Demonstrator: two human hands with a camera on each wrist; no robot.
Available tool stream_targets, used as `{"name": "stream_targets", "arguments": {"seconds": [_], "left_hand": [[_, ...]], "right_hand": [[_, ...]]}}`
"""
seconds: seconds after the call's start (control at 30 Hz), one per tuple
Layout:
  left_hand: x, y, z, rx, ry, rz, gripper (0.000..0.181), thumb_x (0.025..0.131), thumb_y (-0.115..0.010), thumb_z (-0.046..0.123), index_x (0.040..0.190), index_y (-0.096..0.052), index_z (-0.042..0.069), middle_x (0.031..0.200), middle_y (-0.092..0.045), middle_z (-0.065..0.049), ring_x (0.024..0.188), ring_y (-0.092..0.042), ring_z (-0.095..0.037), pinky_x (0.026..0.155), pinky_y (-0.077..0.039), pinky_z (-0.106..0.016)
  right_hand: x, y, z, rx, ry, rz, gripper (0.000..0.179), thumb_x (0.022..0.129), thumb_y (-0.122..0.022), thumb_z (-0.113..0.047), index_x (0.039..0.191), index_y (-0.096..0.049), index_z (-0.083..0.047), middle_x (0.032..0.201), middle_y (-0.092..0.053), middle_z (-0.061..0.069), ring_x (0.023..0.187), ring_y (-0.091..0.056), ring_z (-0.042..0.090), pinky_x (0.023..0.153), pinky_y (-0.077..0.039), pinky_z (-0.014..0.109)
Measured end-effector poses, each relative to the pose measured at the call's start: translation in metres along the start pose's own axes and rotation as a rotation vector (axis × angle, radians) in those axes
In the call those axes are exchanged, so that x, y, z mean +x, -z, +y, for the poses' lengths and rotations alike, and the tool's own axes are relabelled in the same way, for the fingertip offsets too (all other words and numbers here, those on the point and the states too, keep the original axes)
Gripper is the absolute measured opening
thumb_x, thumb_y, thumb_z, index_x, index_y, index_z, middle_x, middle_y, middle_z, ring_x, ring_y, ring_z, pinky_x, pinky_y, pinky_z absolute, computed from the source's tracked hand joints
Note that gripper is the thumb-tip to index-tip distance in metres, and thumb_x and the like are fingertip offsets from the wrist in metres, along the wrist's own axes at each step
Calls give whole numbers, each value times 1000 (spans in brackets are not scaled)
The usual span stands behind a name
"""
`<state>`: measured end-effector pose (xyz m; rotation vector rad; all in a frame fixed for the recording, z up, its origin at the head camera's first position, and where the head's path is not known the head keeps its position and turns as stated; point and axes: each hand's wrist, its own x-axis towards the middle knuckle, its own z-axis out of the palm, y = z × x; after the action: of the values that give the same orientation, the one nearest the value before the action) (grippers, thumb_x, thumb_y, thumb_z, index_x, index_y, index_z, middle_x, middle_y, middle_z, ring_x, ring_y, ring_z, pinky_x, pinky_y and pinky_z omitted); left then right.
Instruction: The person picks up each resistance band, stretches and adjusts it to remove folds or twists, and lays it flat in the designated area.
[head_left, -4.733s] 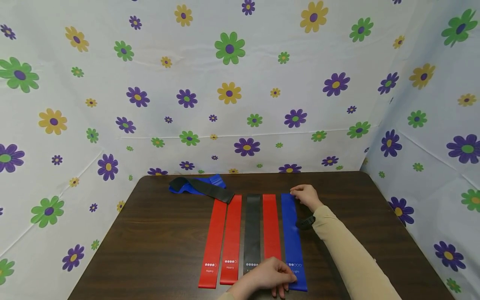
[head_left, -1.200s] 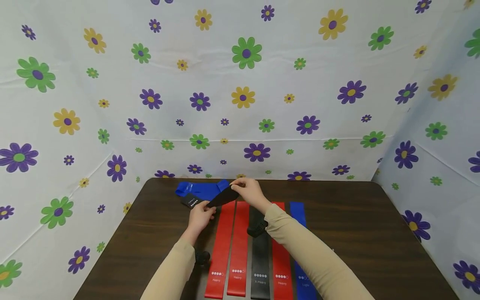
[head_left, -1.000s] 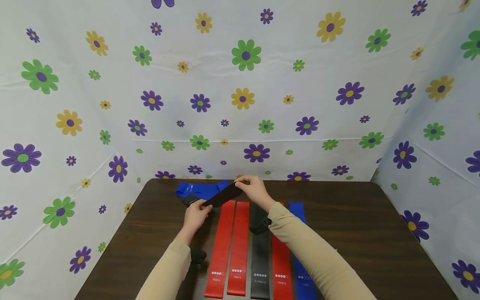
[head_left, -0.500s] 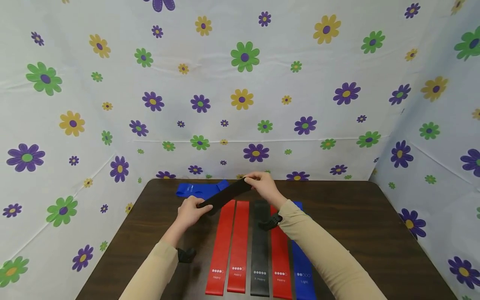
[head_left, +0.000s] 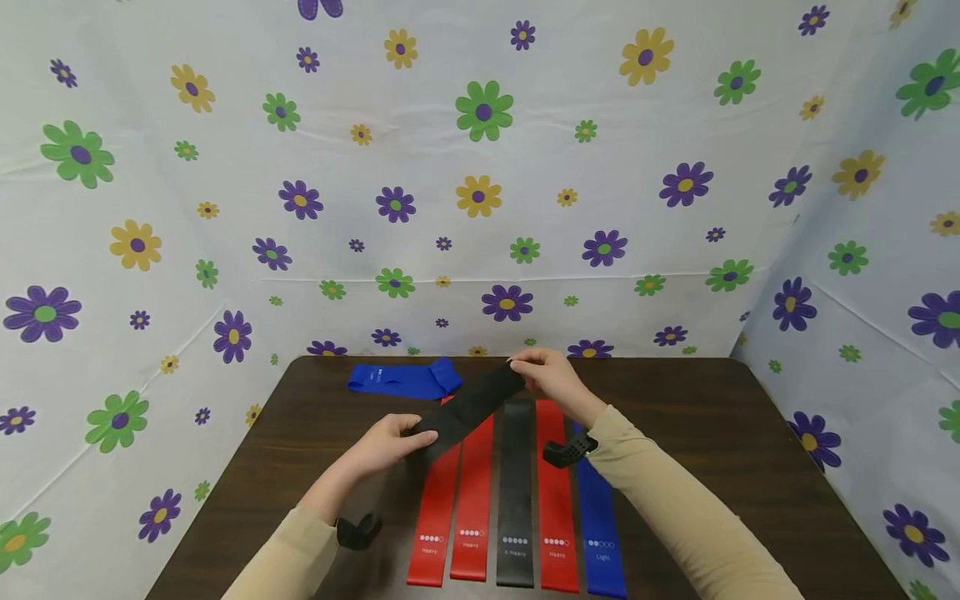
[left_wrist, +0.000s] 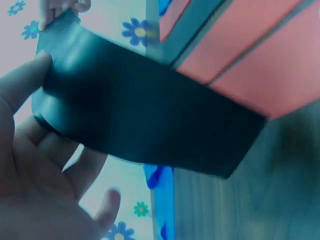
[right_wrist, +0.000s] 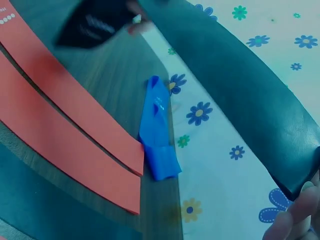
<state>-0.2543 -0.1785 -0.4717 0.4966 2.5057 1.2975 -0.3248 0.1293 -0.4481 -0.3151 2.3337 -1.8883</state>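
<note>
Fingers gripping black band, wide table margin at right

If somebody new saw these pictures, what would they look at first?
Probably the white cloth with green, purple and yellow flowers, standing behind and beside the brown table. Next might be the black band, held slanting above the table between the left hand and right hand. Nearer the front, a row of five flat bands stands out: red, red, black, red, blue.
</note>
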Motion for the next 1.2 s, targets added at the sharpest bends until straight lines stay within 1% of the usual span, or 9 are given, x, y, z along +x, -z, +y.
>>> {"name": "stream_targets", "arguments": {"seconds": [0.1, 0.2, 0.3, 0.47, 0.6, 0.7, 0.83, 1.0, 1.2], "left_hand": [[-4, -6, 2, -98, -12, -67, 33, 95, -62, 33, 81, -56, 5, 62, -40, 0, 54, -36, -13, 54, -34, -26], [-7, -15, 1, -184, -5, -118, 30, 97, -59, 32, 88, -60, 4, 66, -50, 0, 58, -44, -13, 57, -39, -27], [-8, -26, -1, -236, 21, -164, 30, 98, -57, 33, 95, -61, 4, 74, -58, -3, 65, -53, -15, 61, -44, -29], [-11, -44, -3, -242, 63, -207, 32, 97, -58, 36, 96, -60, 4, 75, -59, -4, 65, -54, -16, 60, -44, -29], [-13, -56, -4, -230, 66, -242, 30, 92, -65, 35, 100, -62, 6, 81, -61, -5, 71, -56, -18, 64, -44, -32], [-14, -63, -6, -223, 71, -283, 29, 86, -71, 31, 102, -63, 8, 84, -63, -5, 74, -57, -19, 66, -46, -34], [-16, -67, -10, -230, 93, -340, 28, 83, -74, 26, 104, -65, 9, 87, -65, -4, 76, -59, -19, 67, -48, -34], [-19, -65, -16, -285, 126, -399, 28, 86, -73, 21, 109, -65, 7, 92, -66, -7, 77, -61, -19, 68, -49, -31], [-27, -57, -22, -293, 148, -426, 24, 86, -72, 20, 104, -67, 5, 87, -67, -6, 68, -61, -15, 61, -49, -27]], "right_hand": [[-4, 4, 4, 19, -20, -11, 26, 95, -63, -17, 111, -68, 2, 82, -57, 4, 67, -51, 16, 68, -47, 31], [-10, 7, 12, 40, -40, -20, 26, 95, -63, -17, 111, -68, 3, 78, -58, 2, 66, -50, 15, 67, -49, 30], [-16, 11, 25, 68, -66, -20, 24, 95, -62, -16, 110, -68, 3, 74, -57, 2, 64, -49, 16, 64, -47, 29], [-31, 16, 52, 75, -136, -8, 26, 95, -62, -18, 110, -69, 2, 74, -53, 0, 60, -44, 14, 63, -43, 30], [-44, 19, 70, 96, -176, -20, 25, 96, -61, -17, 107, -68, 5, 70, -50, 0, 59, -43, 15, 62, -41, 30], [-51, 22, 80, 117, -194, -35, 25, 97, -58, -14, 103, -68, 8, 68, -52, 2, 59, -44, 16, 61, -42, 30], [-58, 25, 89, 123, -195, -46, 24, 97, -57, -12, 101, -67, 9, 67, -53, 2, 58, -45, 14, 58, -42, 28], [-64, 29, 97, 124, -219, -11, 23, 94, -62, -17, 100, -67, 5, 63, -49, -1, 55, -45, 12, 56, -41, 25], [-73, 39, 101, 129, -222, 24, 26, 94, -62, -18, 103, -66, 5, 67, -53, 2, 58, -47, 13, 57, -44, 26]]}}
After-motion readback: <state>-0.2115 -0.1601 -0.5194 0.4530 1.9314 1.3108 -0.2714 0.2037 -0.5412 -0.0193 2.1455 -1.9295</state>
